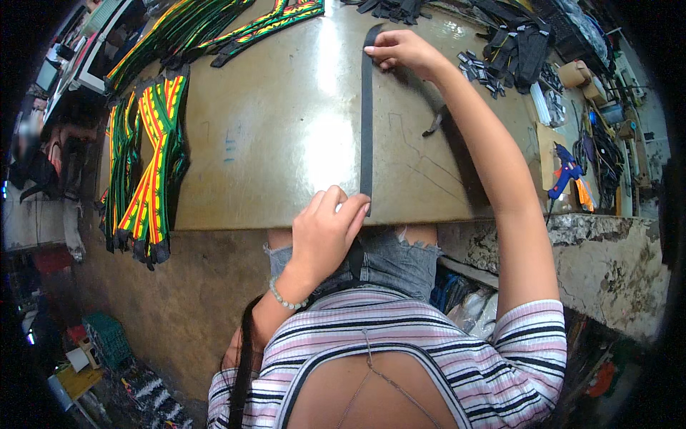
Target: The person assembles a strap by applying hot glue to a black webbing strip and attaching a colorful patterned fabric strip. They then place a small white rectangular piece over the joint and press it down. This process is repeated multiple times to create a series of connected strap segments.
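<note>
Head view, looking down on a brown worktable. Black strap laid flat and straight along the tabletop, running from the far side back to the near edge, with the tail apparently dropping over that edge toward the lap. Left hand at the near edge, fingers curled and pinching the strap's near end against the table lip; beaded bracelet at the wrist, forearm coming up from below, elbow bent. Right hand at the far end, arm nearly fully extended across the table, fingertips pressed down on the strap and partly folded over its top end; grip appears to be a pin-down rather than a full clench. Strap judged light, thin and limp: no stiffness to hold a line unaided, hence tension between both ends. Surface looks matte, unlikely to slip much under finger pressure. Best hold judged at the two ends, as now, with flat pads rather than nails. Striped green, yellow and red bands stacked at the left edge and along the far left, well apart from the strap. Heap of black pieces beyond the right forearm. Blue glue gun on the right side of the bench, near no hand.
</note>
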